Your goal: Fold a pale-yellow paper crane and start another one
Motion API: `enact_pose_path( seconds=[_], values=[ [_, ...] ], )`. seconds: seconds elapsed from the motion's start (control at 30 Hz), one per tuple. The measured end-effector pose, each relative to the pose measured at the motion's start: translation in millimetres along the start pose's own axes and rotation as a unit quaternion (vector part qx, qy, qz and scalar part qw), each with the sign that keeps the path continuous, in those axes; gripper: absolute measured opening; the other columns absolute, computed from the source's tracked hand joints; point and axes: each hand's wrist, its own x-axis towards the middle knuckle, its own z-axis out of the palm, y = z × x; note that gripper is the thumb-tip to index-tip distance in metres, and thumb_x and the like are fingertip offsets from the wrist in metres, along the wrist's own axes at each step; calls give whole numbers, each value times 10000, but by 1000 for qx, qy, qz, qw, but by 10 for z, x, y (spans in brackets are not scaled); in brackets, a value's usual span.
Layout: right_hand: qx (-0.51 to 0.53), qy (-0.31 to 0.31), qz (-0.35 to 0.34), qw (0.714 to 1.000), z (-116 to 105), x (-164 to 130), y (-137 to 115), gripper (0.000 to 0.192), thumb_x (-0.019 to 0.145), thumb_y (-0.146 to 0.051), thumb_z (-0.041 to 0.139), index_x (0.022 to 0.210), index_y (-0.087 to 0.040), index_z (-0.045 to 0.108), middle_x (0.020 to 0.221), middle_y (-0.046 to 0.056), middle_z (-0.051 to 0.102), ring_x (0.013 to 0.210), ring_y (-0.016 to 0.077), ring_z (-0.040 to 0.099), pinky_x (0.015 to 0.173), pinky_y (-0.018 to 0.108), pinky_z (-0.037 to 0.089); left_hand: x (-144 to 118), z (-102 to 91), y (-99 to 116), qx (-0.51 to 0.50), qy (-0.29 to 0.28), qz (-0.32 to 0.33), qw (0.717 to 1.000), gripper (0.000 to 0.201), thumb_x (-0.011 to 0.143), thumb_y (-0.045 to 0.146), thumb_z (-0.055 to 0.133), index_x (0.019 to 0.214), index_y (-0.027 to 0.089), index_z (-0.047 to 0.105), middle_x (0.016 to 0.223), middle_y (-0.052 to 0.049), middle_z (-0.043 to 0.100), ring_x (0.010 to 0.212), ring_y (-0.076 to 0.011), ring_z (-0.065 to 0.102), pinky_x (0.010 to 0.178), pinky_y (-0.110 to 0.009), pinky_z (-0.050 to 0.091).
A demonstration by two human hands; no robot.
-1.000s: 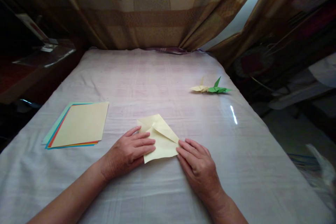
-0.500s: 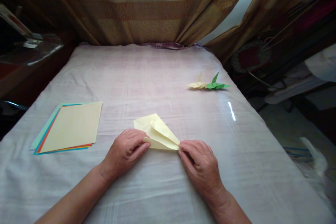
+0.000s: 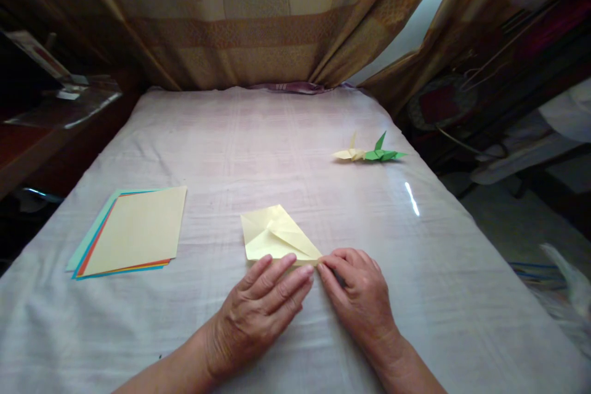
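Note:
A pale yellow sheet of origami paper (image 3: 261,234), creased and partly folded, lies on the cloth in front of me with its narrow tip pointing right. My right hand (image 3: 357,289) pinches that tip between thumb and fingers. Along the paper's near edge rest the outstretched fingers of my left hand (image 3: 265,305), which is open and covers part of that edge. The paper's folded flap looks flat, with creases meeting near its middle.
A stack of coloured paper squares (image 3: 143,231), cream on top, lies to the left. Toward the back right sit a cream origami crane (image 3: 351,154) and a green one (image 3: 382,154). A patterned curtain (image 3: 258,31) hangs behind the cloth-covered surface (image 3: 221,129).
My left hand has let go of the paper's left edge and moved right, spreading along the near edge. The raised flap is now flatter. My right hand keeps its pinch.

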Motion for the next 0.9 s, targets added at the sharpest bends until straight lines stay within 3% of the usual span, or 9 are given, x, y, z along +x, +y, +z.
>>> enact_pose_path(
  seconds=[0.13,0.3,0.9],
  values=[
    [13,-5,-2,1000,-15,-13,8,116,905,-250,584,850,-228,683,801,21,638,770,179,545,726,306,364,16,47,16,-25,-88,25,995,348,990,316,472,1261,146,609,1359,-28,600,1318,-206,489,1190,-369,285],
    [19,-4,-5,1000,-57,-13,-1,138,919,-245,562,851,-227,680,806,20,643,773,177,547,733,304,362,7,49,-85,-27,-180,15,983,528,974,409,480,1405,104,462,1468,-99,478,1395,-273,384,1145,-447,356],
    [-18,-18,56,998,-138,-4,4,153,861,-216,586,709,-223,603,743,4,623,757,176,529,740,307,322,-28,88,-74,-26,-210,-24,977,623,957,481,486,1482,170,360,1540,-78,373,1439,-263,300,1170,-449,290]
  ],
)
